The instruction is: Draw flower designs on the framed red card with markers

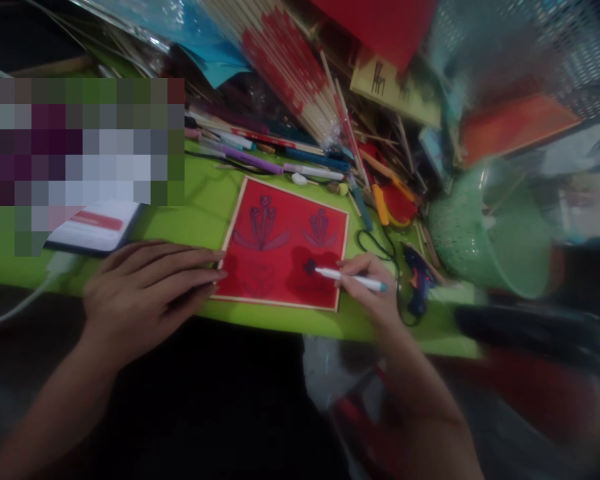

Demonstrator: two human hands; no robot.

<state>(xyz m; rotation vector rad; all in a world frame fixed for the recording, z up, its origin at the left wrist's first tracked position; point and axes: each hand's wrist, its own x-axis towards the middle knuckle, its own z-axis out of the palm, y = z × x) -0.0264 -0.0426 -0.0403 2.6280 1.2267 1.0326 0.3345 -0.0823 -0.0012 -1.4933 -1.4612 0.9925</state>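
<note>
A red card point(285, 243) with a pale border lies on the green table point(205, 207), bearing purple flower shapes. My left hand point(150, 287) lies flat with fingers stretched out, its fingertips pressing the card's left edge. My right hand point(367, 287) pinches a thin white tool point(347, 277) with a teal end. The tool's tip holds a small dark coil against the card's lower right part.
A pile of pens, sticks and paper strips point(290, 133) crowds the table behind the card. A blue glue gun point(419, 283) lies right of my right hand. A green bowl-like basket point(485, 233) stands further right. A white and red phone-like object point(97, 227) lies left.
</note>
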